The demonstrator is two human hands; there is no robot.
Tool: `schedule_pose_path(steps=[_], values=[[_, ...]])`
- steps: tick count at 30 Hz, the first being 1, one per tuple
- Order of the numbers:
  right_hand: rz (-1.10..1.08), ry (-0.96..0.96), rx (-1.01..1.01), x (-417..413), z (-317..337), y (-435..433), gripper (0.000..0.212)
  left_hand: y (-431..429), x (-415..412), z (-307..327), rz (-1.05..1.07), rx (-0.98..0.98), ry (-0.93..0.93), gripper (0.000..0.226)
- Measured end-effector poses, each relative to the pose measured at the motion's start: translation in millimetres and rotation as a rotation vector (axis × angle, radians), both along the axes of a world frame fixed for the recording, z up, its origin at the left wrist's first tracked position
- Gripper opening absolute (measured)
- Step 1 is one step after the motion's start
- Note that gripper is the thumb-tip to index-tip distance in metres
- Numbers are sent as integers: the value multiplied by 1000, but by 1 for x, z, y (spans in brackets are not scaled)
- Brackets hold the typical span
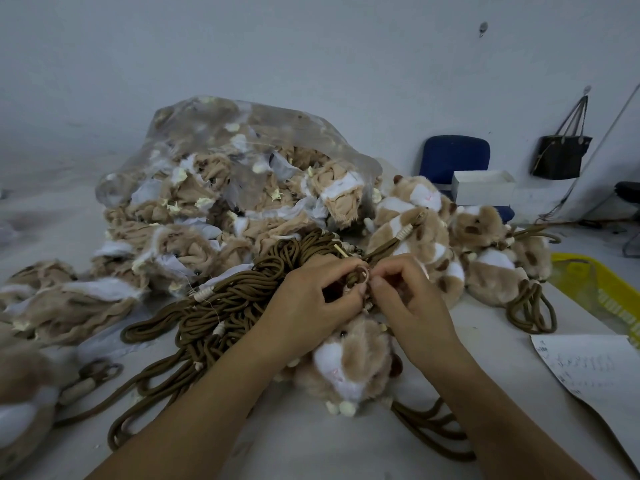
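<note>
Two hands meet above a white counter (pixel 311 445). The left hand (pixel 311 299) and right hand (pixel 408 299) both pinch a small ring (pixel 361 273) on brown cord (pixel 221 306), just above a tan-and-white plush hamster (pixel 349 362) lying between the wrists. To the right of the right hand, a paper sheet (pixel 595 372) carries faint handwriting too small to read. It lies at the counter's edge, and a yellow crate (pixel 595 285) sits past that edge. Bare counter shows beneath the forearms. Beyond the left hand, a clear plastic bag (pixel 242 140) holds unstuffed plush skins.
</note>
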State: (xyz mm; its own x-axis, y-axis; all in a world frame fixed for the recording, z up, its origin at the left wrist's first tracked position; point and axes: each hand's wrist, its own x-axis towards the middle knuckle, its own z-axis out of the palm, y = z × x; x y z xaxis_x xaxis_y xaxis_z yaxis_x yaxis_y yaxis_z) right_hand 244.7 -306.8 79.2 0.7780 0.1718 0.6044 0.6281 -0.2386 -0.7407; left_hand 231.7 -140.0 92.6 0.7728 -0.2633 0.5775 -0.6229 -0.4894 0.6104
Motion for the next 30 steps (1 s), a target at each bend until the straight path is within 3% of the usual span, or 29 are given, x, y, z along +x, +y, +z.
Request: schedule_pose_path(steps=[4, 7, 12, 19, 30], values=[[148, 255, 111, -3, -1, 3, 11, 0, -1, 1, 40, 116, -88, 35], [171, 324, 166, 0, -3, 2, 12, -1, 1, -2, 72, 122, -76, 43], [269, 426, 254, 2, -5, 2, 19, 0, 3, -3, 78, 152, -126, 31], [308, 443, 252, 3, -8, 1, 20, -2, 3, -9, 93, 159, -207, 26], [267, 454, 264, 6, -9, 0, 17, -2, 2, -10, 68, 144, -176, 33]])
